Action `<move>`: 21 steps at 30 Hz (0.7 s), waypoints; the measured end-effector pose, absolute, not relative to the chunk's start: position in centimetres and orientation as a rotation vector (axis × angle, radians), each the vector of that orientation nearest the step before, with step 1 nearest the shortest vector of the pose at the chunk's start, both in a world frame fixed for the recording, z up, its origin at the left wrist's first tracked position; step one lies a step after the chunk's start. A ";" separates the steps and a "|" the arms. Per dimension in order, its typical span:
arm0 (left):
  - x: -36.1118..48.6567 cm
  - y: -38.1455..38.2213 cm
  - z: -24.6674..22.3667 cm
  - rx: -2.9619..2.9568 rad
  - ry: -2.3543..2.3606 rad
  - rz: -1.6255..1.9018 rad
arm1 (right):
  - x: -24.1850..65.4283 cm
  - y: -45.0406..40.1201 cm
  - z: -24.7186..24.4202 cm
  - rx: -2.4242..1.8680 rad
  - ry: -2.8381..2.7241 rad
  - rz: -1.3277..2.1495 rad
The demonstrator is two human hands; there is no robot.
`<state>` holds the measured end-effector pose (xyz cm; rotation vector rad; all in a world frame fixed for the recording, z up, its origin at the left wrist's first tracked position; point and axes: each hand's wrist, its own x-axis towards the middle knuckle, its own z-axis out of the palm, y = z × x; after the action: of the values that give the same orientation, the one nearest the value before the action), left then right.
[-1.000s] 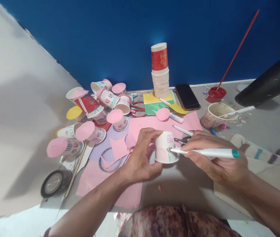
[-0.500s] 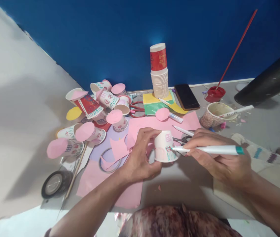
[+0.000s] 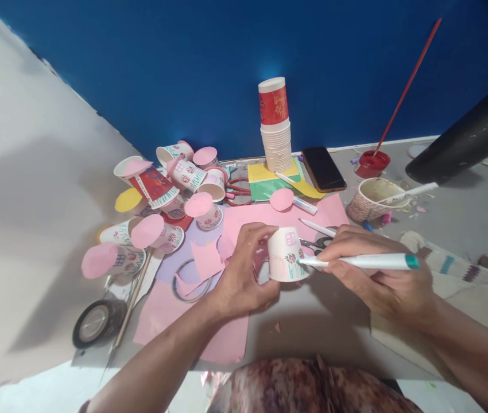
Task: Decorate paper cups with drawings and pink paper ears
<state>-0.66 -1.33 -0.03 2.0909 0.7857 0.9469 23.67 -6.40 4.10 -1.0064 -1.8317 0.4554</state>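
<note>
My left hand [image 3: 248,269] grips a white paper cup [image 3: 282,267] by its top and bottom, the cup upside down with its wide rim low. Pink and green drawings, a small window among them, mark its side. Between the fingers of my right hand [image 3: 382,275] is a white marker [image 3: 364,262] with a green end, its tip at the flower drawing on the cup. Behind the hands lie a second white marker [image 3: 316,226] and dark scissors [image 3: 313,245], partly hidden. Pink paper [image 3: 213,338] lies under my left forearm.
Several decorated cups with pink discs [image 3: 148,230] crowd the left. A cup stack [image 3: 276,143], a phone [image 3: 324,168], a red paint cup [image 3: 372,164] and a patterned cup [image 3: 362,206] stand behind. Black tape [image 3: 93,325] lies front left.
The cup in my left hand has turned slightly, and the marker in my right hand has shifted a little to the left with it. The camera view has moved slightly.
</note>
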 end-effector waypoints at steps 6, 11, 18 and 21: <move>-0.7 -1.3 0.0 2.086 0.766 0.948 | 23.6 -6.3 3.9 -0.998 -1.851 0.452; -0.6 -1.3 0.0 2.096 0.770 0.953 | 23.7 -6.4 4.0 -0.999 -1.836 0.466; -0.7 -1.4 0.0 2.088 0.772 0.951 | 23.5 -6.3 4.0 -0.992 -1.873 0.455; -0.7 -1.4 -0.1 2.088 0.772 0.948 | 23.5 -6.3 4.0 -0.989 -1.861 0.455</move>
<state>-0.66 -1.35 -0.06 2.0877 0.7718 0.9475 23.53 -6.32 3.96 -0.9893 -1.8611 0.4552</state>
